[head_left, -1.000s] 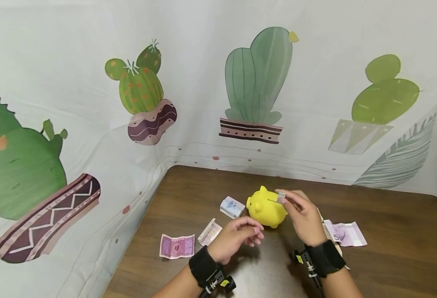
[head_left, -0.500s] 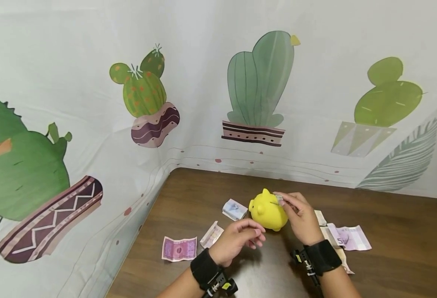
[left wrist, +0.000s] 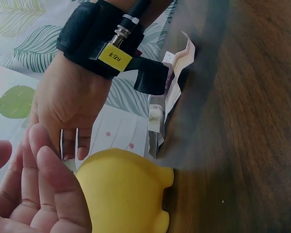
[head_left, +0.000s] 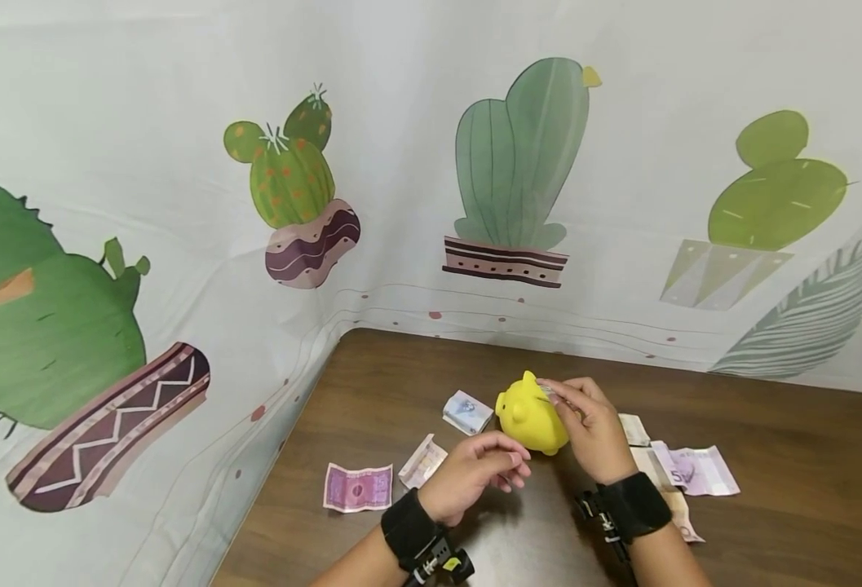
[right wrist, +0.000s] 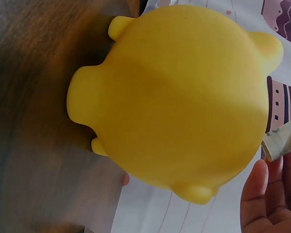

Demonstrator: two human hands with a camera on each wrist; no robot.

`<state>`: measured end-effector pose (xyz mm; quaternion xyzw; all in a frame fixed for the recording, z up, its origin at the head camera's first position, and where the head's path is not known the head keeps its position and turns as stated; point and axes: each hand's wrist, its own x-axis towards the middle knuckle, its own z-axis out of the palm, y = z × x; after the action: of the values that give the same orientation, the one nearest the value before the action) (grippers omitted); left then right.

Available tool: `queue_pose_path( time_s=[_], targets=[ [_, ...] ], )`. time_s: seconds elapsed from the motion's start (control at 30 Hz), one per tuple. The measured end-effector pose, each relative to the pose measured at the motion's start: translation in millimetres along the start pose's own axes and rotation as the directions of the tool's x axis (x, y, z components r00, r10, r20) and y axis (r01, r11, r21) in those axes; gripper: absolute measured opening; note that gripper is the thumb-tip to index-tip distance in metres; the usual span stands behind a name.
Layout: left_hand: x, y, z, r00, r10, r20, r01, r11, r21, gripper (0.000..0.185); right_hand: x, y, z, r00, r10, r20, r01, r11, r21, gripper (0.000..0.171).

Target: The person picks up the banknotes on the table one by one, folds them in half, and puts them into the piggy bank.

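A yellow piggy bank stands on the wooden table, its snout toward the left. Between thumb and fingers, my right hand pinches a small folded banknote at the pig's back, by the slot. Those fingertips cover most of the note in the head view. My left hand hovers in front of the pig with its fingers loosely bent and nothing in them. In the left wrist view the left fingers overlap the pig's round side.
Left of the pig lie a folded bluish banknote, a creased pale one and a magenta one. A purple banknote lies right of my right wrist with other pale notes. Cactus-printed cloth borders the table's back and left.
My right hand has lowered the folded banknote toward the pig's slot, and less of it shows above the fingertips. The left hand keeps its place by the pig. The head view has shifted slightly.
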<state>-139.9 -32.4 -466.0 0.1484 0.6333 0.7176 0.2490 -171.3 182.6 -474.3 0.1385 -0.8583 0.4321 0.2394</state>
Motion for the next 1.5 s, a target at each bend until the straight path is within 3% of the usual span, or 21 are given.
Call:
queue_pose_path(
  time_s=[0.5, 0.73, 1.0, 1.5],
  targets=[
    [-0.7, -1.0, 0.0, 1.000, -0.008, 0.000, 0.008, 1.000, -0.008, 0.029, -1, 5, 9, 0.998, -0.043, -0.035, 0.043, 0.999, 0.024, 0.035],
    [-0.1, -1.5, 0.4, 1.000, -0.010, 0.004, 0.010, 1.000, -0.012, 0.029, -2, 6, 9, 0.998, -0.024, -0.049, 0.026, 0.999, 0.032, 0.035],
    [-0.9, -1.8, 1.7, 1.000, -0.013, 0.004, 0.014, 1.000, -0.023, 0.030, -3, 6, 12, 0.999, -0.041, -0.023, 0.042, 0.999, 0.019, 0.034],
    [2.2, -5.6, 0.4, 1.000, -0.018, 0.016, 0.018, 0.999, -0.036, 0.031, -3, 10, 10, 0.995, 0.080, -0.055, -0.079, 0.996, 0.034, 0.021]
  ],
)
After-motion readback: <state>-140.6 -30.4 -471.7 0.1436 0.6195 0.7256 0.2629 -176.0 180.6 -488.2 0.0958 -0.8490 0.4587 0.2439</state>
